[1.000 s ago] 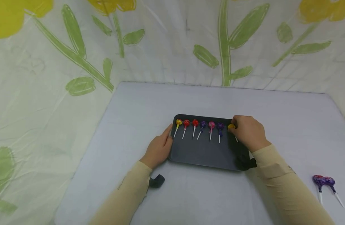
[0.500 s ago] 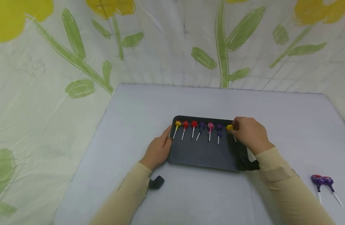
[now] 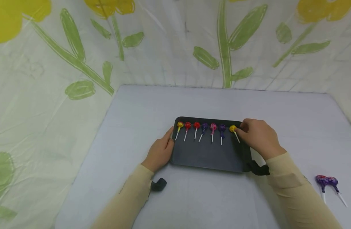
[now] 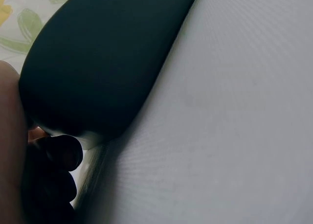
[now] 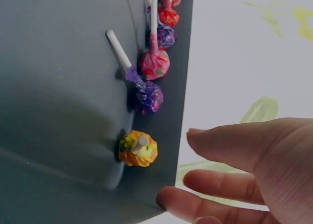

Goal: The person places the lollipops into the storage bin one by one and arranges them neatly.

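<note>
A dark grey baking tray (image 3: 206, 156) carries a row of wrapped lollipops along its far side: yellow, red, purple and pink ones. My left hand (image 3: 159, 152) grips the tray's left edge; in the left wrist view its fingers (image 4: 61, 153) curl beneath the tray's underside (image 4: 102, 53). At the right end of the row lies a yellow lollipop (image 5: 138, 148), its stick slanting toward the near side. Just right of it, at the tray's far right corner, is my right hand (image 3: 259, 136). In the right wrist view thumb and fingers stand apart, holding nothing.
Two more lollipops with purple and red wrappers (image 3: 327, 180) lie together on the white table (image 3: 209, 203) at the right. Behind the table hangs a pale cloth (image 3: 169, 47) painted with yellow flowers and green leaves. Black wrist camera mounts jut from both sleeves.
My right hand has let go of the yellow lollipop and drawn back slightly to the right, leaving it in the tray. The left hand keeps its hold on the tray.
</note>
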Demonstrator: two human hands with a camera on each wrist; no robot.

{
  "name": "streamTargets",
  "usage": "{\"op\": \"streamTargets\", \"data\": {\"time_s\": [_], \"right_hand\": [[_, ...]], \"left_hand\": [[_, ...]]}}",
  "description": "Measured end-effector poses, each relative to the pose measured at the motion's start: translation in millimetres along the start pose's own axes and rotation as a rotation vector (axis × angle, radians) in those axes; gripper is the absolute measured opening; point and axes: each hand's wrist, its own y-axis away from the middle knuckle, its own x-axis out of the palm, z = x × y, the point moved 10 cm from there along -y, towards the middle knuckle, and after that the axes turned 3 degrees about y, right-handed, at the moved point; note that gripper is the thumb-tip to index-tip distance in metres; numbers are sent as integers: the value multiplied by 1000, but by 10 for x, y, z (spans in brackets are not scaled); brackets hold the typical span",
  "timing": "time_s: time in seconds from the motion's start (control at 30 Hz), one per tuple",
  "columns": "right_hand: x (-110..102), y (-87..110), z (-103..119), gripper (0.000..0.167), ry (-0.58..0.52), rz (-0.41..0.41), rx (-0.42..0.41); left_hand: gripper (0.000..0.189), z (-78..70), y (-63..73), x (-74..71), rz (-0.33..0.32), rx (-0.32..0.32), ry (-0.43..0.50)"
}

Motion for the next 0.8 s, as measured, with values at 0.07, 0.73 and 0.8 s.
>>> {"op": "streamTargets", "data": {"time_s": [0.07,0.73,0.8], "right_hand": [[-29,32,5,35,-8,-18,-9],[-80,255,-204,41,-18,-68,15],[-64,274,-235,40,-22,-67,17]], "left_hand": [[57,2,-1,4,1,-2,-2],[57,18,-12,11,9,-19,-25],[57,10,-8,10,7,-21,-26]]}}
